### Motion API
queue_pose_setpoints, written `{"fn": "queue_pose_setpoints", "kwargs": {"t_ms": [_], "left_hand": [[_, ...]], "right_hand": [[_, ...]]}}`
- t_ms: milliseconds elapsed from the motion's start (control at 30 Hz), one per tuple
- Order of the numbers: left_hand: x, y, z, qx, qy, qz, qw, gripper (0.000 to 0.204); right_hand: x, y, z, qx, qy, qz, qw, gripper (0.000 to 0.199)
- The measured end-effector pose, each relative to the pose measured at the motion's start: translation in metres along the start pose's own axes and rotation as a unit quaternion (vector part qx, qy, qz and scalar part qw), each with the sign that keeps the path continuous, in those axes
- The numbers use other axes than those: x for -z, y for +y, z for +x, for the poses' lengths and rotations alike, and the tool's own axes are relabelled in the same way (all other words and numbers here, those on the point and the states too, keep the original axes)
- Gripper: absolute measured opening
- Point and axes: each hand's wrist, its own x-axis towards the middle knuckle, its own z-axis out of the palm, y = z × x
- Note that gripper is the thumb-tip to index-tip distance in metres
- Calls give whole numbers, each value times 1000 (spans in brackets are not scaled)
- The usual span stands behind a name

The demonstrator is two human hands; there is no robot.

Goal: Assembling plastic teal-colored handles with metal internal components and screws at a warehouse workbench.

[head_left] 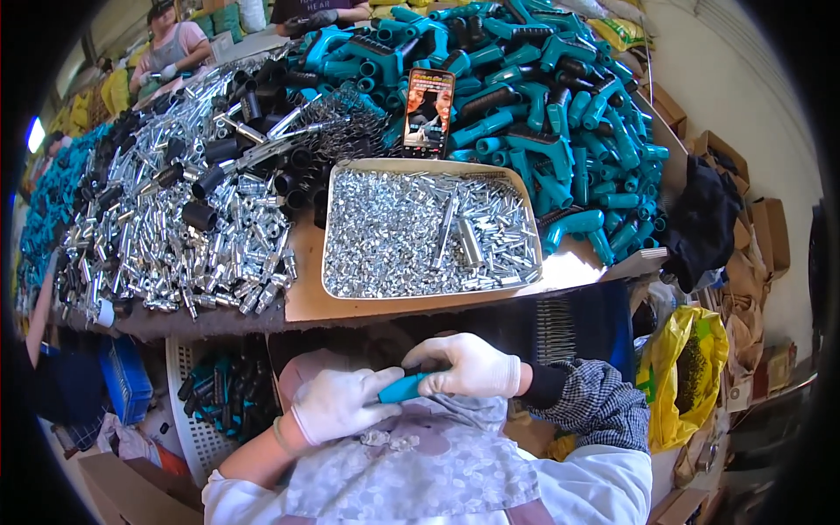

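In front of my lap, both gloved hands hold a teal plastic handle [402,389]. My left hand [341,404] has its fingers closed round the near-left end. My right hand [468,366] grips the other end, thumb lying along it. The fingers and palms cover much of the handle. Just beyond my hands, on the bench edge, stands a shallow cream tray [420,296] of small silver metal parts. A slim metal rod [444,229] and a thicker metal cylinder [471,243] lie on top of those parts.
A heap of teal handles [560,105] rises behind the tray on the right; silver metal fittings [192,236] pile up left. A phone [428,114] leans behind the tray. Below the bench are a white basket [182,394] and a yellow sack [687,367]. Co-workers [175,44] sit across.
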Motion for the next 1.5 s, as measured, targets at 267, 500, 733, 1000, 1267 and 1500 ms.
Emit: {"fn": "queue_pose_setpoints", "kwargs": {"t_ms": [267, 500, 733, 1000, 1267, 1500], "left_hand": [[1, 5, -2, 1, 1, -30, 1000, 49], [2, 6, -6, -17, 37, -33, 999, 47], [-4, 2, -8, -3, 19, -7, 1000, 47], [-7, 9, -5, -32, 45, -44, 998, 53], [-2, 12, 4, -7, 20, -66, 998, 59], [0, 16, 7, 4, 6, -84, 996, 58]], "right_hand": [[-3, -7, -9, -85, -13, 84, 993, 47], [-9, 3, -11, -7, 24, 53, 998, 46], [-11, -21, -18, 66, 49, -76, 994, 45], [5, -6, -8, 24, -34, -15, 999, 44], [-1, 13, 0, 14, -59, 80, 995, 50], [13, -7, 2, -117, -104, 201, 967, 58]]}}
